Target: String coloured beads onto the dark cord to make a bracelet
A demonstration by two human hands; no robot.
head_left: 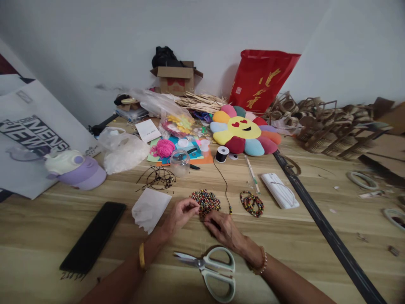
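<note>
My left hand (183,213) has its thumb and forefinger drawn narrowly together at the near left edge of a heap of small, round, multicoloured beads (206,202); I cannot tell whether a bead sits between the tips. My right hand (224,230) is curled low at the heap's near right edge, its fingers bent close in, and what they hold, if anything, is hidden from me.

As I judge it, the stringing is partly done. Beyond my right fingers and to their right lies a coil of multicoloured strung beads (257,205), looped over itself and looking threaded along its length. Nearer, just past my right knuckles, a thin black cord (225,182) running from a white-ended spool of black cord (222,154) carries only a few beads at its end, so most of that length is bare.

The heap itself lies loose right in front of my fingertips, dense in the middle and scattered at the rim, mixing red, green, yellow and dark beads, all apparently unthreaded.
</note>
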